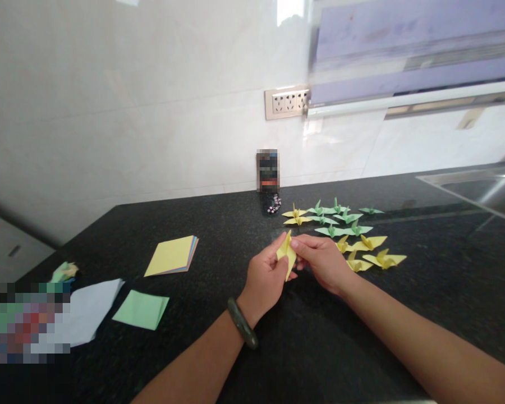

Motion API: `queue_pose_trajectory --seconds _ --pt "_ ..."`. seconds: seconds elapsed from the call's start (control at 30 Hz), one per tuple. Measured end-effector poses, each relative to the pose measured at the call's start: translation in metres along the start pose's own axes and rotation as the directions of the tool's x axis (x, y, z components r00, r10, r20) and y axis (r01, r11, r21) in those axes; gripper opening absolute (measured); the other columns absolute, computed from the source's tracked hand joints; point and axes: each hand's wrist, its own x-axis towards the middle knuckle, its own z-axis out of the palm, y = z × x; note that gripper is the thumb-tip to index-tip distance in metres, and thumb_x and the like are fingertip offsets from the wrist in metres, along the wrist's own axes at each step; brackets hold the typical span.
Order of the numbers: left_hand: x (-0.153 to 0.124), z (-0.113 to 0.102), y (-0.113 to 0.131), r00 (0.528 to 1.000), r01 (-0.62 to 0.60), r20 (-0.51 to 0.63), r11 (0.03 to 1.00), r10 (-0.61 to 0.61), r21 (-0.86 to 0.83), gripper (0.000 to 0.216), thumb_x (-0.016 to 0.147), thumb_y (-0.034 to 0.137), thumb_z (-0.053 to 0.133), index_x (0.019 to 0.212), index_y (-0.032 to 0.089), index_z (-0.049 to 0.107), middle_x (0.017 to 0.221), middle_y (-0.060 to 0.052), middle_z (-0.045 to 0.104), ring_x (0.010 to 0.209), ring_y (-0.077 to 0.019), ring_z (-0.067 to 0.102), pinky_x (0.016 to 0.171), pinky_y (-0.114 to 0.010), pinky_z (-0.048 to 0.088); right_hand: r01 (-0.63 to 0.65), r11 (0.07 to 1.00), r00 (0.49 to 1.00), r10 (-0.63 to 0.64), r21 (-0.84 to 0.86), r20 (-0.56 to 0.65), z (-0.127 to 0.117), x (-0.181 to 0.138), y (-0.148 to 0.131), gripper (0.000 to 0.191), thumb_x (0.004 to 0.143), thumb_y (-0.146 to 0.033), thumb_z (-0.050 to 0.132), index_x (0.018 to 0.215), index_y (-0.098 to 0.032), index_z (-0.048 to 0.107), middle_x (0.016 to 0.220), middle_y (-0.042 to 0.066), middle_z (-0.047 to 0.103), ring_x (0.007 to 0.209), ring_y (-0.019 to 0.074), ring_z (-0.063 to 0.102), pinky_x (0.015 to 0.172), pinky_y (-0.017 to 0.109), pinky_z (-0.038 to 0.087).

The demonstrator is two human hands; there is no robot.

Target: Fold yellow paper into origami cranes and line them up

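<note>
A yellow piece of folded paper [287,255], narrow and pointed at top and bottom, is held upright above the dark counter. My left hand [266,274] is closed on its left side, the thumb pressed against the face of the paper. From the right, my right hand [320,258] pinches the paper near its upper edge between thumb and fingers. Just beyond and to the right stand folded paper cranes: several green ones [331,230] and several yellow ones [385,259]. Some yellow cranes are partly hidden behind my right hand.
Left on the black speckled counter [219,359] lie a stack of coloured square paper [172,256], a green sheet [142,310] and white paper [95,308]. A phone-like object [268,171], blurred out, leans on the wall with a beaded strap [274,205]. A metal sink [483,188] is at right.
</note>
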Motion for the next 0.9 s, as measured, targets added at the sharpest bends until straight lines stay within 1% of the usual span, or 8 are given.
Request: queue_pose_trajectory --seconds 0.2,0.33,0.47,0.57,0.67,0.73,0.8,0.9 --pt "0.000 0.000 -0.004 0.999 -0.029 0.015 0.997 0.028 0.066 0.052 0.077 0.018 0.050 0.129 0.017 0.043 0.081 -0.004 0.065 0.059 -0.0090 0.056 0.057 -0.023 0.052 -0.009 0.999 0.999 0.010 0.033 -0.032 0.001 0.000 0.000 0.024 0.067 -0.036 0.067 0.074 -0.013 0.070 0.055 -0.001 0.055 0.046 0.0061 0.045 0.041 0.019 0.037" --pt "-0.002 0.001 -0.004 0.998 -0.052 0.026 0.993 0.049 0.110 0.053 0.078 0.019 0.048 0.131 0.016 0.040 0.091 -0.006 0.065 0.062 -0.0093 0.058 0.059 -0.023 0.053 -0.043 0.996 0.997 0.048 0.074 -0.054 0.003 0.000 0.000 0.025 0.065 -0.035 0.069 0.077 -0.012 0.070 0.055 -0.001 0.057 0.044 0.0054 0.044 0.041 0.018 0.037" --pt "-0.004 0.001 -0.002 0.998 -0.057 0.029 0.985 0.052 0.163 0.052 0.079 0.019 0.048 0.130 0.014 0.041 0.090 -0.006 0.066 0.058 -0.0082 0.058 0.058 -0.022 0.053 -0.061 0.993 0.998 0.063 0.101 -0.009 0.002 0.000 -0.001 0.025 0.065 -0.034 0.069 0.077 -0.012 0.069 0.056 -0.001 0.059 0.044 0.0051 0.045 0.040 0.017 0.037" --pt "-0.004 0.002 -0.003 0.998 -0.055 0.037 0.987 0.050 0.151 0.052 0.079 0.019 0.048 0.130 0.013 0.040 0.087 -0.006 0.067 0.060 -0.0090 0.059 0.059 -0.022 0.053 -0.067 0.992 0.998 0.066 0.110 0.011 0.000 0.001 -0.001 0.021 0.065 -0.032 0.068 0.073 -0.012 0.067 0.053 -0.002 0.058 0.041 0.0044 0.045 0.038 0.016 0.036" --pt "-0.004 0.002 -0.005 0.998 -0.057 0.042 0.989 0.052 0.140 0.051 0.079 0.019 0.048 0.130 0.013 0.040 0.092 -0.008 0.066 0.064 -0.0101 0.060 0.060 -0.022 0.053 -0.060 0.996 0.998 0.061 0.070 -0.008 -0.001 0.001 -0.002 0.015 0.066 -0.028 0.065 0.068 -0.013 0.063 0.049 -0.004 0.054 0.037 0.0038 0.043 0.037 0.016 0.036" --pt "-0.004 0.001 -0.007 0.996 -0.076 0.053 0.985 0.069 0.154 0.049 0.080 0.019 0.047 0.129 0.015 0.042 0.097 -0.008 0.066 0.066 -0.0109 0.061 0.061 -0.023 0.053 -0.037 0.999 0.999 0.037 0.013 -0.014 -0.001 0.002 -0.003 0.011 0.065 -0.024 0.063 0.069 -0.013 0.061 0.052 -0.004 0.055 0.038 0.0043 0.044 0.037 0.017 0.038" --pt "-0.004 -0.001 -0.009 0.992 -0.116 0.069 0.972 0.104 0.203 0.047 0.080 0.019 0.047 0.128 0.018 0.043 0.099 -0.007 0.065 0.068 -0.0116 0.062 0.061 -0.023 0.053 -0.012 0.999 1.000 0.012 -0.049 -0.008 -0.002 0.002 -0.004 0.009 0.064 -0.020 0.061 0.071 -0.014 0.059 0.057 -0.004 0.056 0.041 0.0050 0.045 0.037 0.017 0.039" --pt "-0.004 -0.004 -0.013 0.984 -0.176 0.076 0.926 0.160 0.333 0.046 0.081 0.019 0.046 0.127 0.020 0.045 0.097 -0.006 0.066 0.068 -0.0127 0.063 0.063 -0.024 0.053 0.010 0.991 1.000 -0.012 -0.131 -0.010 -0.003 0.002 -0.004 0.009 0.064 -0.019 0.057 0.072 -0.015 0.057 0.058 -0.004 0.055 0.043 0.0058 0.045 0.037 0.017 0.039"
